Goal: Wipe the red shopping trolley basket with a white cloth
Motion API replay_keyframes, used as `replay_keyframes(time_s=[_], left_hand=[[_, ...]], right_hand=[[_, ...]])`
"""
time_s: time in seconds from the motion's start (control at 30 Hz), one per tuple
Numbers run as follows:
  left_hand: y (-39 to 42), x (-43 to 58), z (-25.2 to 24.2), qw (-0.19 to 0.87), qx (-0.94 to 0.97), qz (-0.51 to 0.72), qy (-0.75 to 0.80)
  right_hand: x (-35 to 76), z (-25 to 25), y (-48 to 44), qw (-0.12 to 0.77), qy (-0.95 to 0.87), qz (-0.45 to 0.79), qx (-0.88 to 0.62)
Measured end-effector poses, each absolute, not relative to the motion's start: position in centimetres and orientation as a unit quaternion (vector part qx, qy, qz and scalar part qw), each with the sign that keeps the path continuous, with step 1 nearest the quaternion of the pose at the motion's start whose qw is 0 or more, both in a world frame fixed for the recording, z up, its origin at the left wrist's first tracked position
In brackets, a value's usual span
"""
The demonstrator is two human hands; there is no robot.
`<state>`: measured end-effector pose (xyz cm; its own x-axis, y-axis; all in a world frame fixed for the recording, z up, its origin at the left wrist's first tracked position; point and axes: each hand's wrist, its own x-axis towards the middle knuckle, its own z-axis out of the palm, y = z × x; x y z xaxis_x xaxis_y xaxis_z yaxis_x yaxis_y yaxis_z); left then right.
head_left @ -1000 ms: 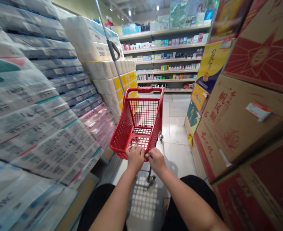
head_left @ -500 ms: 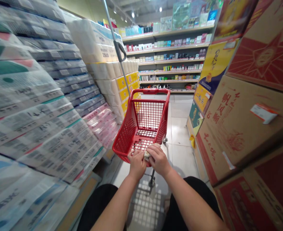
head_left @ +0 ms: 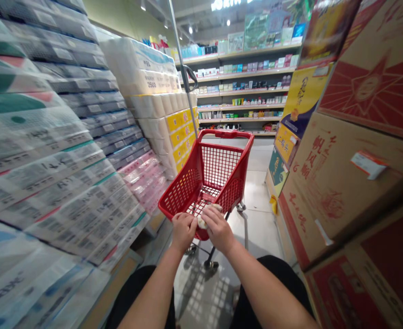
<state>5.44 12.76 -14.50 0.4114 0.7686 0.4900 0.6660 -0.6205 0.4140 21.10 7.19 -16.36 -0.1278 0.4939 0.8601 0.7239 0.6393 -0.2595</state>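
A small red shopping cart with grid walls stands on the floor in front of me, turned slightly to the right. The fingers of my left hand are curled over its near rim. Beside it, my right hand is closed around a crumpled whitish cloth pressed at the same rim. My right fingers cover part of the cloth. At the far end is the cart's red handle, untouched.
Stacked paper packs line the left side, with toilet roll packs farther on. Cardboard boxes rise on the right. A grey pole stands behind the cart; stocked shelves are at the back.
The cart has turned, its handle end swinging to the right in view. Both hands have shifted slightly left along the near rim and moved a little apart, the cloth still in the right.
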Motion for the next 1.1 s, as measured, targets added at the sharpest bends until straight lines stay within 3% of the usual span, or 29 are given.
replay_keyframes(time_s=[0.3,0.47,0.8,0.97,1.1], left_hand=[[13.6,4.8,-14.8,0.049,0.823,0.351,0.444],[14.1,4.2,-14.9,0.004,0.829,0.330,0.452],[13.0,6.6,-15.0,-0.075,0.806,0.310,0.498],[13.3,6.5,-15.7,-0.107,0.813,0.325,0.472],[13.4,6.4,-16.1,-0.126,0.793,0.355,0.478]], right_hand=[[22.0,-16.2,8.9,0.540,-0.707,-0.094,-0.447],[21.6,-16.4,8.6,0.487,-0.755,-0.065,-0.435],[21.6,-14.1,12.0,0.498,-0.720,-0.045,-0.481],[22.3,-15.2,11.9,0.563,-0.649,-0.090,-0.504],[21.7,-16.2,11.9,0.530,-0.697,-0.108,-0.471]])
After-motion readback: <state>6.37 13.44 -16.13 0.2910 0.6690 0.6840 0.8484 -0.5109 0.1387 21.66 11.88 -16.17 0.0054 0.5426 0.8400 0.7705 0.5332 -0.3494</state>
